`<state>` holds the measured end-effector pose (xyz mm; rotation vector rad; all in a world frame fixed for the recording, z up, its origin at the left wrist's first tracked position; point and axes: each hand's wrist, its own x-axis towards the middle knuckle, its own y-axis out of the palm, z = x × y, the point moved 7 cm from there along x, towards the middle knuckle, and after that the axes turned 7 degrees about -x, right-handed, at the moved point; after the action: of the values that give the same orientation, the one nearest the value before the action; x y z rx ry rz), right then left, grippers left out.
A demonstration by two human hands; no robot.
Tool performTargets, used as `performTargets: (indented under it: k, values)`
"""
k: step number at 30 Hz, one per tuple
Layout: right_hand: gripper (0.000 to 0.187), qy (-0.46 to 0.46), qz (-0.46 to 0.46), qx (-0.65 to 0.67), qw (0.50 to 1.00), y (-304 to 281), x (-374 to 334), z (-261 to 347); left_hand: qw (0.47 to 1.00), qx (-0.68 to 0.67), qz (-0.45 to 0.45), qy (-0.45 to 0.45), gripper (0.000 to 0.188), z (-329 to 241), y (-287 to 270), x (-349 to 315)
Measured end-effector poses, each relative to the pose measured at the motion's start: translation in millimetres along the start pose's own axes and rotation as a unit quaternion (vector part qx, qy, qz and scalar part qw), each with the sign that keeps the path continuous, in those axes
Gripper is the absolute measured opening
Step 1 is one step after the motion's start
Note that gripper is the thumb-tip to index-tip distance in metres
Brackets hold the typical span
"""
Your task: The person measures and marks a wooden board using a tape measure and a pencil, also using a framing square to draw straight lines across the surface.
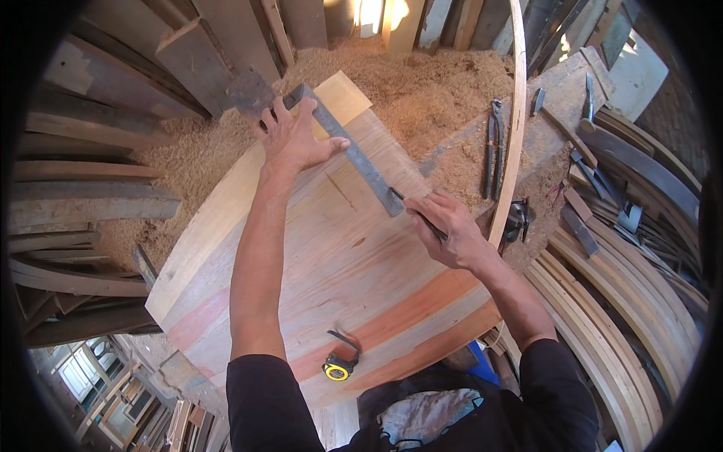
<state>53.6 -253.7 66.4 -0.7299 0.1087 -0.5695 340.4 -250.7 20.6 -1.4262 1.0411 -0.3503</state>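
Note:
A metal try square [369,173] lies across a wide panel of joined boards [316,248]. My left hand [296,143] grips its upper end, fingers hooked over the stock at the panel's far edge and thumb pressed on the blade. In my right hand [449,230] is a thin dark pencil-like marking tool [431,224]; its tip meets the blade's edge near the lower end. Its exact kind is hard to make out. Near my body, a yellow and black tape measure [337,368] rests on the panel with a short dark strap beside it.
Sawdust [407,90] covers the surface beyond the panel. Long-handled pincers [493,147] lie at the right, beside a thin upright curved wooden strip [516,128]. A hammer [588,105] sits farther right. Stacked curved boards [602,324] line the right, and planks [90,192] crowd the left.

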Motion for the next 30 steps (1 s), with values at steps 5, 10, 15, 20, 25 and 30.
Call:
performTargets:
  k: [5,10,15,20,25,30]
  values:
    - [0.018,0.073,0.009,0.009,0.997,-26.2,-5.0,6.8,1.000,0.017,0.021,-0.007,0.102,-1.9,-2.3,1.9]
    - [0.014,0.128,-0.049,-0.117,0.984,-79.7,-42.8,8.4,0.994,-0.100,-0.047,0.000,0.074,39.1,-22.3,19.7]
    - [0.019,0.218,-0.059,-0.048,0.973,-80.1,-87.1,-5.8,0.909,-0.384,-0.116,0.110,0.030,90.0,-53.4,3.3]
    - [0.040,0.207,-0.053,-0.073,0.974,-56.5,-85.0,13.8,0.758,-0.647,-0.079,0.003,0.017,-0.2,-8.4,-112.1]
    - [0.064,0.194,0.028,-0.140,0.971,-23.3,-78.7,5.0,0.373,-0.924,-0.036,-0.075,0.015,-105.3,110.6,-198.0]
    - [0.051,0.161,0.065,0.010,0.985,-35.0,-92.7,-25.5,0.352,-0.925,-0.039,-0.138,0.019,-125.2,166.2,-222.3]
